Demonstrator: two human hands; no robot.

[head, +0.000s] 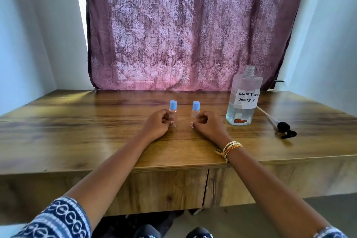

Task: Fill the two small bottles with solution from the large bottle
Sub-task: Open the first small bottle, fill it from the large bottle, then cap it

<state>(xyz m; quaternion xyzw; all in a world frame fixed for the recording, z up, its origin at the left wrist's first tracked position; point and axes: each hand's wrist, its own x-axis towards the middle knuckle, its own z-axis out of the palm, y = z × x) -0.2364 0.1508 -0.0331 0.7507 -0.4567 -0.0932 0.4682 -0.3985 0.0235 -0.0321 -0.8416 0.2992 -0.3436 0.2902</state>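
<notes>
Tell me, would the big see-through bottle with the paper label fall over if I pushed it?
Probably not easily: the big clear plastic bottle holds liquid only near its bottom, on a broad base. Its neck is open, so tipping it could spill.

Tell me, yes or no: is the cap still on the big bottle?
No. The big bottle stands with its threaded neck bare, and its black pump lies on the table beside it.

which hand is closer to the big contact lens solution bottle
Right. The right hand holds a small bottle just left of the contact lens solution bottle; the left hand is farther left, beyond both small bottles.
</notes>
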